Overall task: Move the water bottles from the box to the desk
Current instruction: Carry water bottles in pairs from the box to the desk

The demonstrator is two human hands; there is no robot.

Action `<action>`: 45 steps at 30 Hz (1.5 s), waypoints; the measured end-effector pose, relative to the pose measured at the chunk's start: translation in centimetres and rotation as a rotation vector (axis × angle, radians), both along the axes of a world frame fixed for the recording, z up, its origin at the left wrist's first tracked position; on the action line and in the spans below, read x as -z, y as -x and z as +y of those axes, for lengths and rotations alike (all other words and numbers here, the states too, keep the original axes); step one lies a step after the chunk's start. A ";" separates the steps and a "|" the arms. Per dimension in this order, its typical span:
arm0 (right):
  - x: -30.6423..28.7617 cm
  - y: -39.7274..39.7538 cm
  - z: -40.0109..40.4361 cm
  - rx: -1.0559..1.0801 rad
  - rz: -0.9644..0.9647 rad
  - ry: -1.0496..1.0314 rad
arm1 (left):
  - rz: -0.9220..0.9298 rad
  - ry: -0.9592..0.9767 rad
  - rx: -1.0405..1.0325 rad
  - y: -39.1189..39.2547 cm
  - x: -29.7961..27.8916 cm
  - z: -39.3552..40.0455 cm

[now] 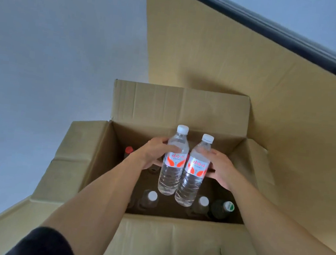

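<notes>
Open cardboard box (101, 162) at centre, flaps out. Red-capped bottle (128, 150) stands inside at 9 o'clock. Left hand (156, 153) wraps its fingers round the left water bottle (173, 163) — clear, white cap, red-white label, held above the box interior. Just at its 3 o'clock, nearly touching, right water bottle (194, 171), gripped by right hand (219, 169), fingers curled on it. Below at 6 o'clock, still in box: white-capped bottle (151, 198), another white-capped one (202, 203), green-capped bottle (225, 209) — far right.
</notes>
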State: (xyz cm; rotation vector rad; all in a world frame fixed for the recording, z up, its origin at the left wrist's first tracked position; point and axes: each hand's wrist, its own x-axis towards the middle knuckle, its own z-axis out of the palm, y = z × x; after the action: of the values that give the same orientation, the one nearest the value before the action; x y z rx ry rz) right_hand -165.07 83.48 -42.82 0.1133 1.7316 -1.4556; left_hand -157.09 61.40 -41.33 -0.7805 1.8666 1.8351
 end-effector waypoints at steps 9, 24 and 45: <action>6.6 3.0 -4.4 0.097 -0.251 -0.075 | -0.134 -0.115 -0.307 2.3 6.5 1.1; 12.3 5.9 -7.0 -0.018 -0.609 0.087 | -0.316 -0.362 -0.305 4.5 12.5 -1.0; 10.0 7.9 -7.9 -0.048 -0.518 0.000 | -0.314 -0.421 -0.299 7.0 9.9 -3.2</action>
State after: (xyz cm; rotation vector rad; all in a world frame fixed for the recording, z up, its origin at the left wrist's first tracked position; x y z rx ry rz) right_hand -172.97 75.53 -52.81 0.4092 1.3004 -1.2525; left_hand -164.12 58.20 -51.27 -1.1523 1.1650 2.0418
